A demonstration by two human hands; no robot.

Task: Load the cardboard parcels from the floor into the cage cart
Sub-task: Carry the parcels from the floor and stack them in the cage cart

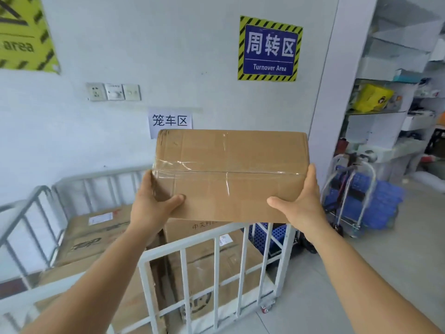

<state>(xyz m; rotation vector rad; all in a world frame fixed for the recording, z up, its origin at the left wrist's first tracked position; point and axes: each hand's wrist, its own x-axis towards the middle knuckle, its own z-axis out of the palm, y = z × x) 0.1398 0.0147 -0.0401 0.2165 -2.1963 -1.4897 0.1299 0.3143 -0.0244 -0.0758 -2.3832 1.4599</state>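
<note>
A taped cardboard parcel (231, 174) is held up in the air above the near rail of the white cage cart (212, 239), in front of the wall. The left hand (154, 203) grips its left end, thumb lying on the near face, and the right hand (301, 201) grips its right end in the same way. Inside the cart, larger cardboard boxes (96, 230) already lie stacked below. On the wall hangs a blue sign (269, 48) reading "Turnover Area".

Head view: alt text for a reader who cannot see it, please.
Both hands, left hand and right hand, hold a taped cardboard parcel above a white cage cart already holding cardboard boxes. A Turnover Area sign hangs behind.
</note>
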